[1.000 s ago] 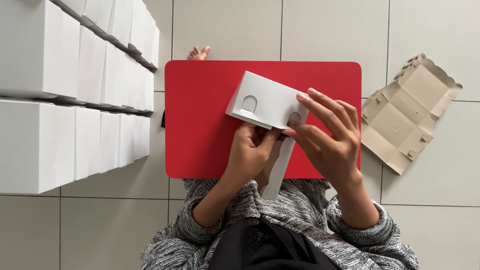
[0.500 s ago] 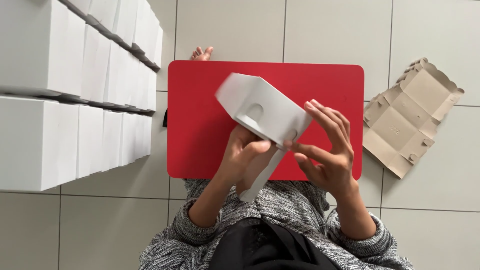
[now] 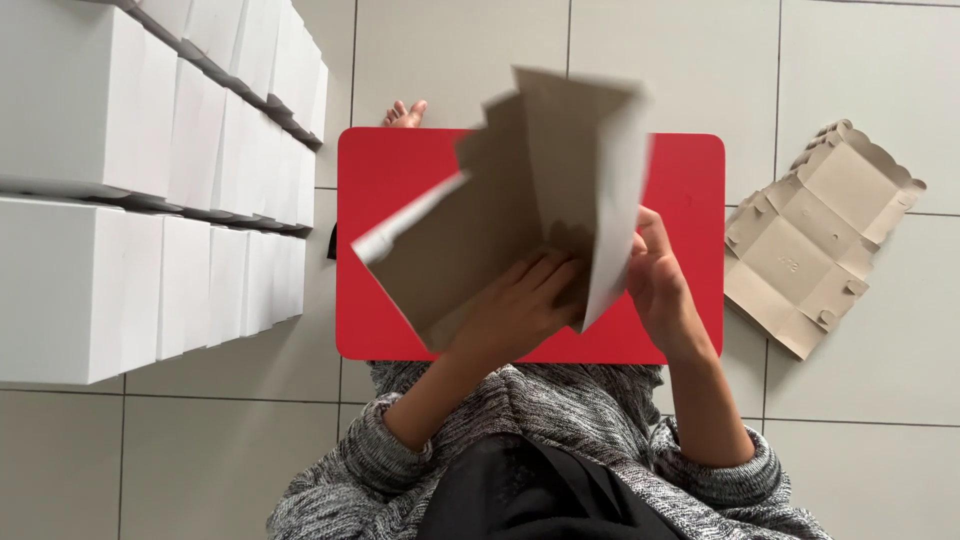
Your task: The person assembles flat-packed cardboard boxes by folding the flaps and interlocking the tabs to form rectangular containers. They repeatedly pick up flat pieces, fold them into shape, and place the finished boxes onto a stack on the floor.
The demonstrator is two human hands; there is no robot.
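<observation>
**Both hands on a half-folded carton**

Gripping with both hands, I hold a half-folded cardboard box (image 3: 530, 200) above the middle of the red table (image 3: 400, 170). My left hand (image 3: 515, 305) presses flat, fingers spread, on its brown inner panel; my right hand (image 3: 660, 285) curls round the white panel's edge. It looks light, thin and easily creased, best held along the folds. Stacked white boxes (image 3: 150, 190) stand off the table's left edge. A flat brown box blank (image 3: 815, 235) lies on the tile floor (image 3: 860, 60) beyond the right edge.
</observation>
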